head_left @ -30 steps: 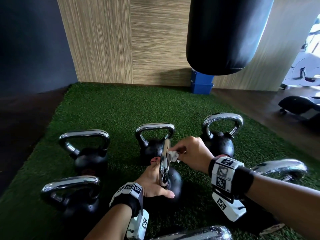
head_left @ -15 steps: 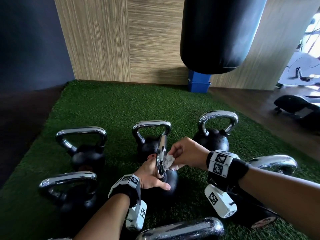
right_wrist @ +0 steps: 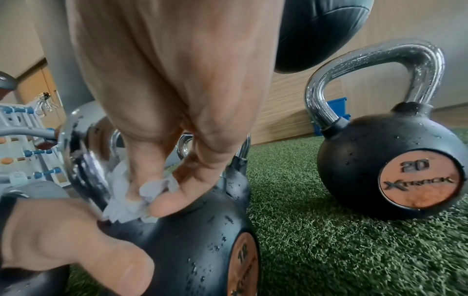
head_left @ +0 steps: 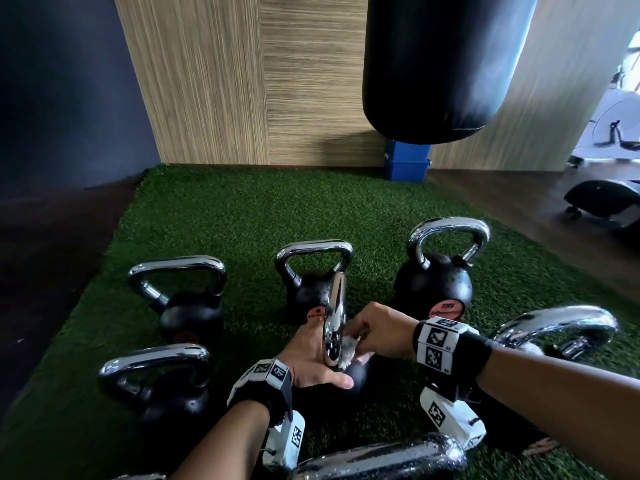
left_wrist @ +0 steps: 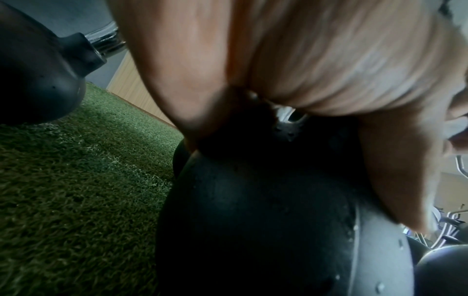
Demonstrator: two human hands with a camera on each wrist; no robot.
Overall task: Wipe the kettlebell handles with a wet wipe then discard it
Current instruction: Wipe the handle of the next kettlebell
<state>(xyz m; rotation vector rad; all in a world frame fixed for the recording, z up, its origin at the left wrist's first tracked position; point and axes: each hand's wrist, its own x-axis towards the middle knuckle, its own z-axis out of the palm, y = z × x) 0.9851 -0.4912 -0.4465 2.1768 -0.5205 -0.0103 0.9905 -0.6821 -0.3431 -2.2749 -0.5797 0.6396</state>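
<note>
A black 12 kg kettlebell (head_left: 360,375) (right_wrist: 197,230) (left_wrist: 253,220) stands on the green turf (head_left: 242,216). Its chrome handle (head_left: 335,317) (right_wrist: 76,160) is seen edge-on. My right hand (head_left: 377,329) (right_wrist: 157,192) pinches a crumpled white wet wipe (head_left: 348,348) (right_wrist: 126,202) between thumb and fingers. The wipe presses against the handle's right side, low down where the handle meets the ball. My left hand (head_left: 311,358) (left_wrist: 303,60) (right_wrist: 63,240) rests flat on the ball's left side, thumb lying across the front.
Several more kettlebells ring this one: a 20 kg one (head_left: 433,289) (right_wrist: 392,170) at the right, one just behind (head_left: 311,292), two at the left (head_left: 190,313). Chrome handles (head_left: 381,455) lie near my forearms. A black punching bag (head_left: 443,64) hangs above a blue bin (head_left: 407,164).
My right hand has slid the wipe down the handle's right side, from near the top to its base. The left hand has stayed on the ball.
</note>
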